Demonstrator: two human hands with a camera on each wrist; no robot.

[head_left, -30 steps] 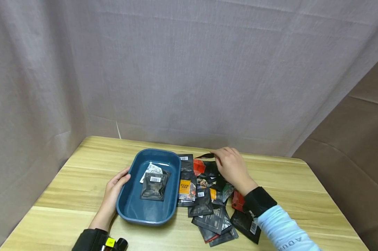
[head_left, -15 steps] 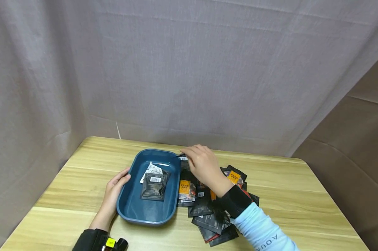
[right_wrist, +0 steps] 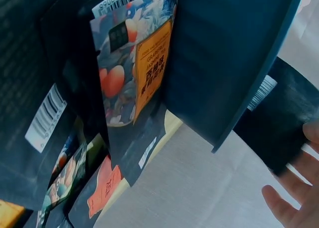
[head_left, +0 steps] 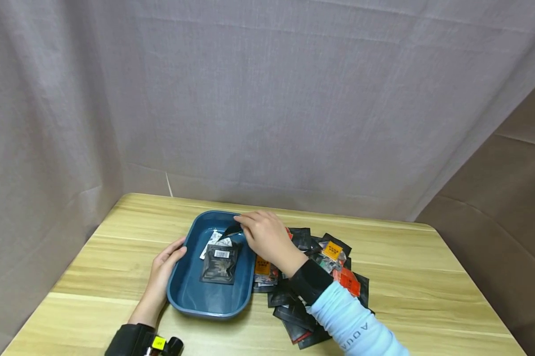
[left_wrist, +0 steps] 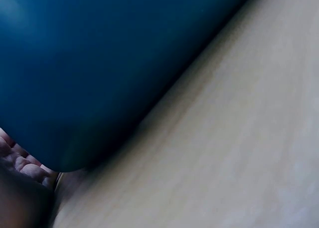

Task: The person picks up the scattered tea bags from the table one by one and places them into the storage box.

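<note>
My right hand point(head_left: 269, 237) pinches a black sachet point(head_left: 230, 231) over the far right part of a blue tray point(head_left: 187, 296). In the right wrist view this sachet point(right_wrist: 284, 123) has a white barcode label, and the thumb and fingertips grip its edge. Inside the tray lie a black sachet point(head_left: 219, 269) with a barcode and a white patterned sachet point(head_left: 209, 244), partly covered. At the tray's left side, my left hand point(head_left: 165, 264) holds the rim, thumb near the top edge. The left wrist view shows mostly the tray's outer wall point(left_wrist: 89, 78).
Right of the tray, a loose pile of black sachets point(head_left: 300, 237) spreads on the wooden table point(head_left: 427, 296), some with orange or red labels point(head_left: 348, 281). My right forearm covers part of it. A grey cloth point(head_left: 267, 109) hangs behind the table.
The right hand has moved left from the pile's far side to above the tray, carrying a black sachet. The left hand and the tray have stayed in place.
</note>
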